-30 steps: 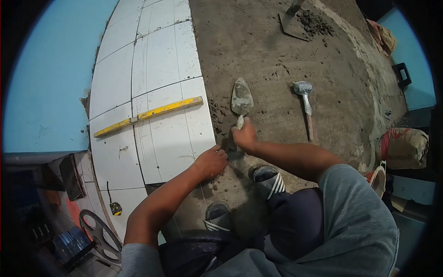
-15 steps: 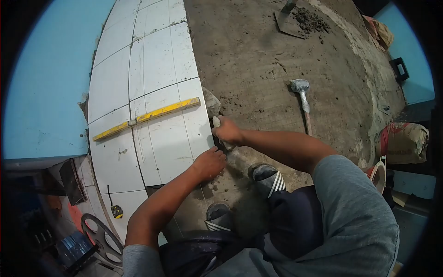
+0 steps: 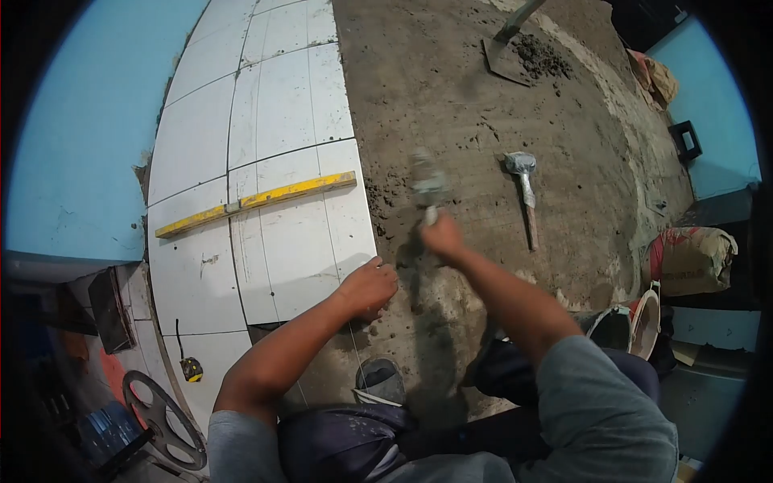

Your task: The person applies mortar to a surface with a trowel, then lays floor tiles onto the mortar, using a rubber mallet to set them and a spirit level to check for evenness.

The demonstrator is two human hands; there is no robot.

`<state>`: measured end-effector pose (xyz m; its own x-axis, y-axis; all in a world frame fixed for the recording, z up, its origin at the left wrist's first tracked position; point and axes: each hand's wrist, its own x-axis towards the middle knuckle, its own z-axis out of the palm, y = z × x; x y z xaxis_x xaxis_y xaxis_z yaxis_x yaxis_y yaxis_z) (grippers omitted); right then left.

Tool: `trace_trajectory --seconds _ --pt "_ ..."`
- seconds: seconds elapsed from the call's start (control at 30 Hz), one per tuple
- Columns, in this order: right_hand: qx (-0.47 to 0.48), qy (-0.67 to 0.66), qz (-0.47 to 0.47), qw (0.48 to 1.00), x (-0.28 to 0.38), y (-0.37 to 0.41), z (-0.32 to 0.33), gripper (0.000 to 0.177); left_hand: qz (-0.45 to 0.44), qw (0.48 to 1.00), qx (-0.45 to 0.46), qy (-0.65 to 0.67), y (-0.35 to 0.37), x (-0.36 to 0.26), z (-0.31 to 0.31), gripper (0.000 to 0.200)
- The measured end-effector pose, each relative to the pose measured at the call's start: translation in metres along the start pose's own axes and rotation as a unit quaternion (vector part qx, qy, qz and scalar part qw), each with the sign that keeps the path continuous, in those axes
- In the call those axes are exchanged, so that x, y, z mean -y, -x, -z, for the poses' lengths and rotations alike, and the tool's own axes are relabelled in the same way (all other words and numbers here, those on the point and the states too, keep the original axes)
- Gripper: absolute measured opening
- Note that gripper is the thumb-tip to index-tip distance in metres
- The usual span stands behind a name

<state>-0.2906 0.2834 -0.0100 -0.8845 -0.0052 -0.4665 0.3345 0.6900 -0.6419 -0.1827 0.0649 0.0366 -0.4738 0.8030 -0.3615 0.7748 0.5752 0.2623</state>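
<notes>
My right hand [image 3: 443, 237] is closed around the handle of a trowel [image 3: 427, 179], whose blade is smeared by motion above the grey-brown mortar floor. At the near right corner of a white floor tile [image 3: 294, 270], my left hand [image 3: 370, 287] has its fingers curled over the edge; the fingertips are partly hidden. A yellow spirit level [image 3: 274, 197] lies across the tiles ahead of that hand. Right of the trowel, a mallet [image 3: 523, 189] with a wrapped head rests on the mortar.
A shovel [image 3: 507, 60] stands by loose mortar at the far right. A tape measure [image 3: 192, 369] lies on the left tiles. Buckets [image 3: 644, 322] and a paper sack [image 3: 692, 259] are at right. A blue wall [image 3: 80, 145] borders the tiles; a steering wheel [image 3: 161, 419] is at lower left.
My right hand has swung the trowel away from the tile edge, to the right over the mortar. My left hand stays at the tile corner. My right foot has moved out of sight.
</notes>
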Motion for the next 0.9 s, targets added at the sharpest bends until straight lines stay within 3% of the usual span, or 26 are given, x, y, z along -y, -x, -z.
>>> trace_trajectory --seconds 0.1,0.13,0.2,0.23,0.33,0.43,0.53,0.67,0.73,0.8,0.9 --pt "0.081 0.087 0.102 0.988 0.027 0.028 -0.047 0.048 0.012 0.999 0.04 0.006 -0.006 0.0 -0.001 0.041" --pt "0.081 0.068 0.087 0.991 0.028 0.026 -0.044 0.048 0.021 0.998 0.067 0.005 -0.006 -0.001 -0.001 0.042" --pt "0.08 0.03 0.063 0.994 0.037 0.015 -0.032 0.048 -0.001 1.0 0.012 -0.005 -0.001 -0.002 -0.003 0.043" --pt "0.01 0.04 0.034 0.999 0.04 0.016 -0.029 0.05 -0.008 1.0 -0.02 -0.011 -0.001 0.001 -0.002 0.044" --pt "-0.041 -0.009 -0.003 0.999 0.048 0.004 -0.025 0.05 -0.002 1.0 -0.009 -0.011 -0.002 0.0 -0.001 0.046" --pt "0.033 0.048 0.114 0.992 0.044 0.0 -0.071 0.047 0.011 1.0 0.013 0.002 -0.003 -0.001 -0.006 0.049" --pt "0.141 -0.087 0.057 0.985 0.048 -0.007 -0.038 0.044 0.01 1.0 -0.008 -0.015 -0.002 -0.002 -0.007 0.05" --pt "-0.05 -0.089 0.004 0.995 0.051 -0.017 -0.039 0.042 0.013 0.999 -0.031 -0.015 -0.001 -0.008 -0.003 0.039" --pt "0.021 0.016 0.063 0.998 0.055 -0.023 -0.067 0.047 0.016 0.999 -0.026 -0.031 -0.004 -0.006 -0.001 0.038" --pt "0.026 0.022 0.078 0.996 0.066 -0.016 -0.081 0.049 0.023 0.999 -0.016 -0.031 -0.005 -0.005 0.002 0.038" --pt "0.074 -0.076 0.02 0.994 0.068 -0.012 -0.035 0.054 0.024 0.999 -0.019 -0.026 -0.005 -0.007 0.003 0.039"
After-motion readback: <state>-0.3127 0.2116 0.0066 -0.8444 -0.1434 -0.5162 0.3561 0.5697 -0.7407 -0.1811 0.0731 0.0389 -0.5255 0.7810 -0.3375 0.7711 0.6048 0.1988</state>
